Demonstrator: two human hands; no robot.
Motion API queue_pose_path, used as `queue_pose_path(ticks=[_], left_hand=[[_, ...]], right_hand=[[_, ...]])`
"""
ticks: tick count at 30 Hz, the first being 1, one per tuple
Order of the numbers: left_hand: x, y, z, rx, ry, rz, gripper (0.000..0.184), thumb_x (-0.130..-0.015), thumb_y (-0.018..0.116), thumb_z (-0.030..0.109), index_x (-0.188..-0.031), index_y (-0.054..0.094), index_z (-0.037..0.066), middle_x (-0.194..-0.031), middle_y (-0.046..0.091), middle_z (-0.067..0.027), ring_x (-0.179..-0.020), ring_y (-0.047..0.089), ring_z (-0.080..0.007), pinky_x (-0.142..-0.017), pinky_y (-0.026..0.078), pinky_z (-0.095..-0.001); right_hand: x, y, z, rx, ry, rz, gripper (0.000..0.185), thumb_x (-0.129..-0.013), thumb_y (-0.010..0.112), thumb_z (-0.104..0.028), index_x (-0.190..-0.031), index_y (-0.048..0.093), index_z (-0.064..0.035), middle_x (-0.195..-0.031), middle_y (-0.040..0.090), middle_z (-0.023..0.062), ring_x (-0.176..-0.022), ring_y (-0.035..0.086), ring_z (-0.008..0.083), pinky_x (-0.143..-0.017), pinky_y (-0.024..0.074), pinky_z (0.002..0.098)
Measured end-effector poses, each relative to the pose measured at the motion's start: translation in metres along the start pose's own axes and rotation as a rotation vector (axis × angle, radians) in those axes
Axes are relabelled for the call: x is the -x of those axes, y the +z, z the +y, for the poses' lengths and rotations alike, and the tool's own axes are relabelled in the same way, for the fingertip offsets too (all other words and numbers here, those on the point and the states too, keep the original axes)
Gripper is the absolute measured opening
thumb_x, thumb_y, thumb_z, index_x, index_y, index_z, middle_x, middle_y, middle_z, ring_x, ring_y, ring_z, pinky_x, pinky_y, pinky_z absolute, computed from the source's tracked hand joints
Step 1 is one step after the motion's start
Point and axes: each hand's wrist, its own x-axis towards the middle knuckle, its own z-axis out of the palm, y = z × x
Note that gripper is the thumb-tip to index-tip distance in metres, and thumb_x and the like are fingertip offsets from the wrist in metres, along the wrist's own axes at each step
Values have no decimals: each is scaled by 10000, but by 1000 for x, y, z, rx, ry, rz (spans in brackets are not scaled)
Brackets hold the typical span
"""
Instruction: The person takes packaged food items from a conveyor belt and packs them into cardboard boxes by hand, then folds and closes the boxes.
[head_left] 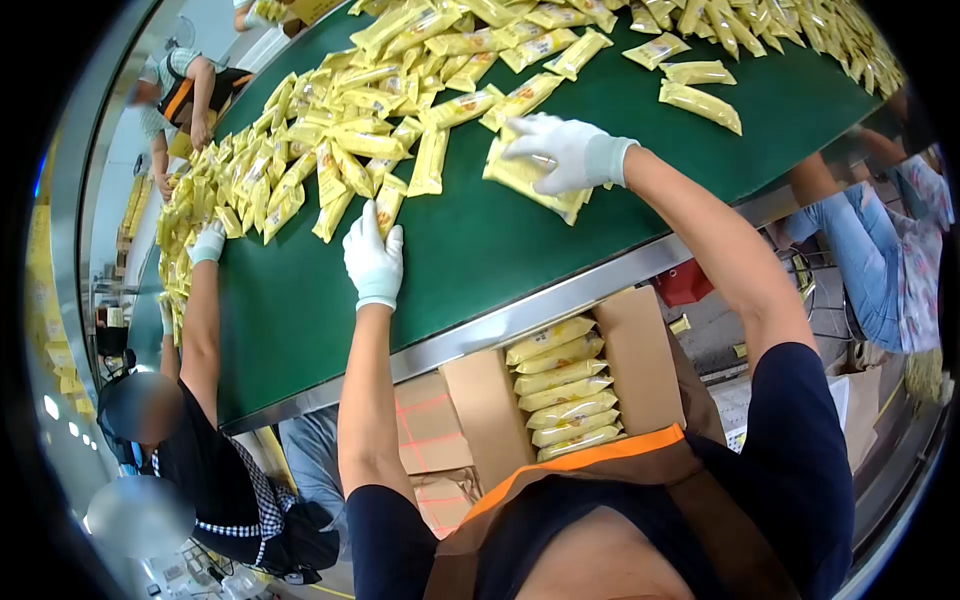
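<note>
Green belt (450, 290), yellow packets (375, 100) heaped along its far side. Your left hand (374, 262), in a white glove, has its fingertips at the lower end of one packet (390, 203) at the pile's near edge; whether they pinch it, I cannot tell. Your right hand (572, 155) (gloved too) lies with fingers spread over a small bunch (535, 190) flat on the belt, right of the pile. Below the metal rim (530, 323), an open carton (487, 405) holds a row of packets. Co-worker's glove (208, 243) at the heap, to your left.
</note>
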Motion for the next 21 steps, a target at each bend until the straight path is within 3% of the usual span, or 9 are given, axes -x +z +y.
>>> queue_pose_path(ticks=[3,5,7,8,10,13,15,19,21], left_hand=[[24,-28,18,110,41,-88,622,-855,670,146,-1430,439,90,-1182,588,-132,-1065,547,-352,-922,462,-436],[48,-40,19,194,0,-56,626,-868,616,60,-1458,404,67,-1174,582,-148,-1076,562,-348,-939,462,-421],[56,-52,27,418,-82,54,620,-880,592,45,-1465,387,39,-1178,580,-181,-1084,576,-346,-955,462,-408],[55,-58,34,467,-82,-36,584,-934,555,49,-1479,350,-1,-1381,511,-178,-1235,536,-299,-1059,409,-359],[25,-77,85,535,192,-122,581,-902,604,46,-1447,408,-1,-1329,551,-193,-1216,554,-305,-1050,420,-368],[-21,-66,149,452,700,-262,636,-772,718,71,-1374,510,82,-1174,630,-139,-1072,587,-335,-931,470,-401],[-32,-49,167,274,764,-260,621,-733,750,106,-1320,549,102,-1077,638,-128,-1008,595,-315,-904,468,-412],[-15,-64,138,149,545,-452,598,-706,772,207,-1261,567,122,-1055,643,-111,-1003,607,-308,-902,475,-415],[1,-77,112,184,330,-535,569,-725,756,224,-1247,563,106,-1100,647,-114,-1048,612,-313,-917,484,-410]], right_hand=[[3,-7,-4,-251,-150,-117,402,-812,631,-246,-1204,653,-161,-1439,496,161,-1295,485,344,-1087,391,344],[22,-5,16,-423,-46,248,354,-862,613,-249,-1188,657,-116,-1385,541,157,-1263,509,333,-1065,406,338],[36,3,31,-87,209,369,436,-871,596,-422,-1212,658,-158,-1323,580,90,-1229,528,289,-1037,424,381],[42,17,29,84,193,344,432,-865,604,-439,-1190,665,-161,-1298,589,79,-1222,530,277,-1022,429,391],[41,25,18,200,176,237,423,-847,664,-430,-1151,663,-135,-1313,575,85,-1253,510,267,-1015,426,380],[31,18,11,323,216,115,308,-865,632,-321,-1090,634,-110,-1263,603,81,-1182,564,264,-924,481,373],[35,5,10,297,248,95,300,-873,591,-329,-1073,637,-110,-1163,643,132,-1082,614,305,-887,504,396],[54,-15,22,-130,506,165,347,-884,560,-349,-1074,616,-65,-1022,680,216,-931,666,377,-846,527,431],[59,-18,18,-257,530,235,474,-891,556,-486,-1074,607,-52,-1011,686,220,-940,666,381,-826,527,429]])
